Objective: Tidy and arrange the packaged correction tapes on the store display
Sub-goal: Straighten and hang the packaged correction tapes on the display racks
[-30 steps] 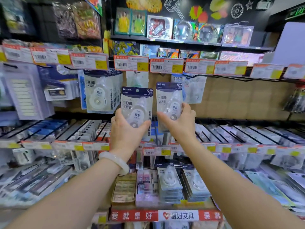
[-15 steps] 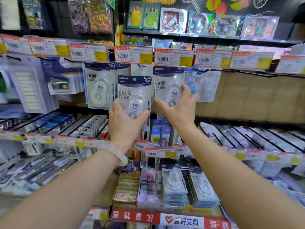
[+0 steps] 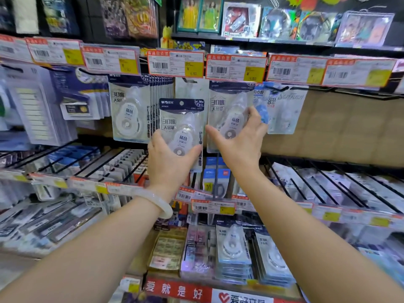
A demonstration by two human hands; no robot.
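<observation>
A stationery store's pegboard wall [image 3: 341, 127], lined with red-and-yellow price tags [image 3: 176, 63]. At 10 o'clock hangs a row of navy-topped clear correction tape packs [image 3: 131, 110]. At centre, the left hand [image 3: 169, 162], wearing a pale bangle [image 3: 158, 201], grips a matching loose pack [image 3: 181, 123] by its lower end. The right hand [image 3: 238, 147] pinches a second pack [image 3: 229, 110] beneath its tag at 1 o'clock.
</observation>
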